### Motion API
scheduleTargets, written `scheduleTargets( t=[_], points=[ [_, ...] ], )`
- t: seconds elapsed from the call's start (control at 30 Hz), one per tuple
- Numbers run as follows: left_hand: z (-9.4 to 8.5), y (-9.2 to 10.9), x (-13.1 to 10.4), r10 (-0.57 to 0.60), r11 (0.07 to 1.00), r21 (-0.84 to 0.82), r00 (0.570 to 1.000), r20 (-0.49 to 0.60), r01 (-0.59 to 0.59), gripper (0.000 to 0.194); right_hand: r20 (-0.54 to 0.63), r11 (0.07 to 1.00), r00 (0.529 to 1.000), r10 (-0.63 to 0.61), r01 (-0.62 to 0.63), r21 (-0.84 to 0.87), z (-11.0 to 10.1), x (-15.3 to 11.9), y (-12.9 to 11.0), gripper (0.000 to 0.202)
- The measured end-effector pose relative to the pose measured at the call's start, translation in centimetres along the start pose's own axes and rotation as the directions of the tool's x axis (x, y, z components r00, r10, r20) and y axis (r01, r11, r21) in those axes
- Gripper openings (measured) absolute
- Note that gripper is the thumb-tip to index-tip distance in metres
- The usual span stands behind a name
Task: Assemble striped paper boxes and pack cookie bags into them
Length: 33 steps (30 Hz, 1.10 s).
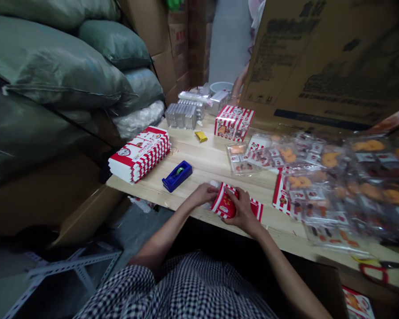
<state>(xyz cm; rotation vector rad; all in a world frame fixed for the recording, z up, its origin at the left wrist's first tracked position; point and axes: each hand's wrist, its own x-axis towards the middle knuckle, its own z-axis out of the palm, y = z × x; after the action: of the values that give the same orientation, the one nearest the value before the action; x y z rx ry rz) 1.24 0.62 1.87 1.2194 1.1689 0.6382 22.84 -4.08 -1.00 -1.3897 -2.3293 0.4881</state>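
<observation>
Right hand (242, 206) clasps a striped carton (225, 203)
Left hand (204, 194) curls at its edge, hold unclear; left of the grip, a smooth, blocky tape dispenser (177, 177).

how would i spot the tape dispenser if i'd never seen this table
On the wooden table, find the stack of red-and-white cartons at the left end. Between it and the left hand sits the tape dispenser: dark blue with a green roll, unlike its red-and-white neighbours.
</observation>
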Motion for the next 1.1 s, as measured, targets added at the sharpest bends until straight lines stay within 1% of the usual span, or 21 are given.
scheduleTargets(
  t=[0.03,0.07,0.1,0.13,0.17,0.2,0.23,0.27,0.3,0.33,0.4,0.47,0.53,0.6,0.67,0.7,0.77,0.83,0.9,1.0,1.1],
  points=[
    [-0.6,1.4,-0.6,0.051,0.998,0.037,0.996,-0.073,-0.049,0.02,-0.055,0.999,0.998,0.033,-0.032,0.02,-0.4,0.1,-0.6,0.109],
    [-1.0,2.7,-1.4,0.122,0.991,0.081,0.978,-0.169,-0.11,0.024,-0.123,0.996,0.989,0.077,-0.071,0.048,-0.9,0.1,-1.3,0.11],
    [-1.1,3.9,-2.4,0.244,0.966,0.16,0.92,-0.305,-0.203,0.029,-0.203,0.99,0.97,0.132,-0.117,0.083,-1.2,0.2,-2.1,0.112],
    [-0.9,4.9,-3.4,0.374,0.925,0.235,0.835,-0.404,-0.3,0.037,-0.29,0.978,0.936,0.198,-0.168,0.126,-1.5,0.2,-3.1,0.114],
    [-0.3,5.6,-4.4,0.454,0.889,0.275,0.778,-0.433,-0.366,0.047,-0.378,0.96,0.884,0.273,-0.222,0.173,-1.7,0.1,-4.1,0.116],
    [0.6,5.9,-5.3,0.491,0.871,0.274,0.763,-0.42,-0.409,0.061,-0.453,0.938,0.823,0.343,-0.271,0.217,-1.8,0.0,-5.2,0.118],
    [1.6,6.0,-6.0,0.495,0.869,0.223,0.776,-0.39,-0.442,0.074,-0.509,0.916,0.762,0.401,-0.314,0.251,-1.7,-0.1,-6.3,0.118],
    [2.6,5.8,-6.5,0.472,0.881,0.136,0.816,-0.334,-0.454,0.08,-0.538,0.899,0.72,0.438,-0.341,0.276,-1.6,-0.3,-7.2,0.118],
    [3.5,5.4,-6.8,0.43,0.899,0.04,0.862,-0.267,-0.436,0.078,-0.539,0.89,0.709,0.455,-0.345,0.299,-1.5,-0.6,-8.0,0.117],
    [4.2,5.1,-6.8,0.396,0.91,-0.04,0.892,-0.218,-0.413,0.075,-0.528,0.882,0.709,0.467,-0.334,0.332,-1.5,-0.9,-8.6,0.116],
    [4.5,4.6,-6.6,0.368,0.915,-0.126,0.921,-0.129,-0.383,0.075,-0.503,0.86,0.719,0.479,-0.271,0.431,-2.1,-1.9,-9.2,0.113],
    [3.8,4.7,-6.1,0.405,0.907,-0.106,0.913,-0.046,-0.408,0.079,-0.515,0.816,0.699,0.496,-0.173,0.551,-3.4,-2.9,-8.9,0.108],
    [2.8,5.1,-5.6,0.453,0.891,-0.035,0.888,0.083,-0.452,0.074,-0.52,0.749,0.679,0.519,-0.068,0.659,-5.1,-3.6,-8.3,0.093],
    [2.4,5.4,-5.5,0.471,0.876,0.012,0.86,0.197,-0.483,0.064,-0.444,0.624,0.691,0.571,-0.013,0.781,-6.5,-3.6,-7.7,0.064],
    [2.9,5.3,-5.6,0.477,0.872,-0.011,0.845,0.241,-0.49,0.069,-0.34,0.484,0.702,0.625,-0.007,0.875,-7.1,-3.2,-7.4,0.041],
    [3.4,5.2,-5.7,0.491,0.869,-0.049,0.844,0.215,-0.492,0.074,-0.303,0.432,0.702,0.645,-0.008,0.902,-7.1,-2.9,-7.4,0.036],
    [4.5,5.1,-6.1,0.52,0.849,-0.145,0.852,0.057,-0.508,0.071,-0.27,0.377,0.699,0.662,0.001,0.926,-6.8,-2.4,-7.7,0.03],
    [5.4,5.1,-6.4,0.486,0.837,-0.207,0.862,-0.143,-0.506,0.051,-0.255,0.35,0.71,0.657,0.012,0.937,-6.4,-2.1,-8.3,0.028],
    [6.0,5.2,-6.3,0.403,0.853,-0.231,0.873,-0.275,-0.467,0.038,-0.243,0.321,0.722,0.648,0.031,0.947,-6.2,-2.0,-8.6,0.028],
    [6.1,5.5,-5.8,0.322,0.879,-0.245,0.887,-0.33,-0.41,0.029,-0.219,0.258,0.727,0.651,0.058,0.964,-6.0,-2.0,-8.4,0.028],
    [5.7,5.8,-5.0,0.284,0.871,-0.302,0.899,-0.334,-0.388,0.031,-0.231,0.271,0.687,0.689,0.052,0.961,-5.9,-1.7,-7.8,0.028]
  ],
)
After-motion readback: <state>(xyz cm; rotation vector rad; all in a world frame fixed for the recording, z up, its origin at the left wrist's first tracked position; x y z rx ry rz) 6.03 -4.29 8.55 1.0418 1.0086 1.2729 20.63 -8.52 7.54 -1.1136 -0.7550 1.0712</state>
